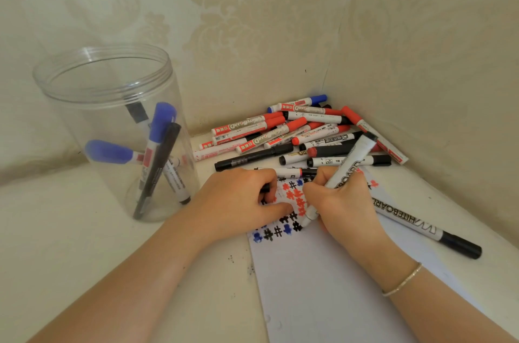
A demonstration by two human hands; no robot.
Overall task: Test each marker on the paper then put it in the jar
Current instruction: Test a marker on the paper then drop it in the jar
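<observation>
I am gripping a white marker (341, 171) in my right hand (344, 202), its tip touching the paper (323, 272) among hash marks. My left hand (241, 199) is pressing the paper, fingers curled, perhaps around a black cap. The jar (112, 129) is standing left, holding several markers.

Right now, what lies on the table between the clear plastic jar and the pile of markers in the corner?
In the head view, only bare cream tabletop separates the clear plastic jar from the pile of markers; the left hand sits nearer the camera.
</observation>
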